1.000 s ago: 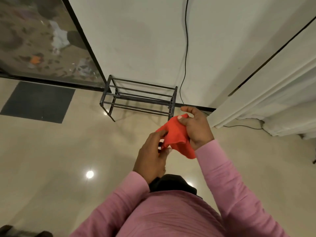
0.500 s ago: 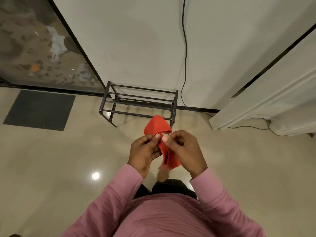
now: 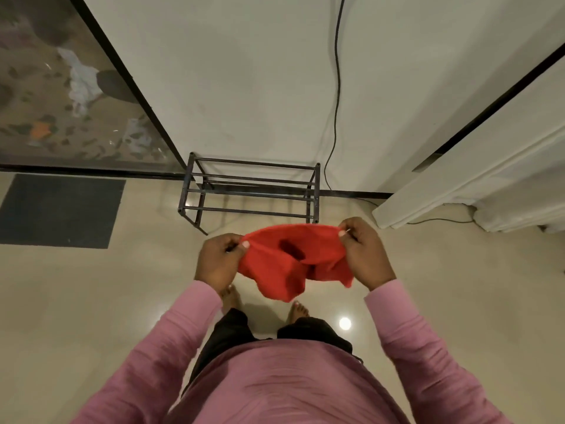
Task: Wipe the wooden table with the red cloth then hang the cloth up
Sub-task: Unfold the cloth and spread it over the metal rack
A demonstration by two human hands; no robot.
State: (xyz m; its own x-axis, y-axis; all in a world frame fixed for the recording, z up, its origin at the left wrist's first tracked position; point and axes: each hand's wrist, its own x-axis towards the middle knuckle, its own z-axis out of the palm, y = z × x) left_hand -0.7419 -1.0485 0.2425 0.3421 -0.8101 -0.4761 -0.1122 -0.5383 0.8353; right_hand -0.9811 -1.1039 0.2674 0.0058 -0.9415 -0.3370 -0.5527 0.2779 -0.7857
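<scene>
1. Pinching marks both grips: the cloth (image 3: 292,261) is held at its top edge, one end closed between thumb and fingers of the left hand (image 3: 218,263), the other end closed the same way in the right hand (image 3: 365,254).
2. Between the two hands the top edge is stretched from side to side, so the long axis of the cloth runs left to right across the body; the rest sags below in loose folds, above the bare feet and clear of the floor (image 3: 91,301).
3. The rack (image 3: 250,188) stands straight ahead against the wall (image 3: 244,87), beyond the cloth and lower than the hands. Its bars also run left to right, so the stretched edge is already about parallel to them.
4. Neither hand is clearly nearer: the rack is roughly centred between them, with the right hand slightly further forward in the view.
5. Hanging is judged to be the step in hand; no wooden table is seen. The coming move is judged to be a forward and downward carry with both grips kept, the edge being laid over a top bar.
6. A slack middle fold could be caught on a bar, so the edge is best kept taut.
</scene>
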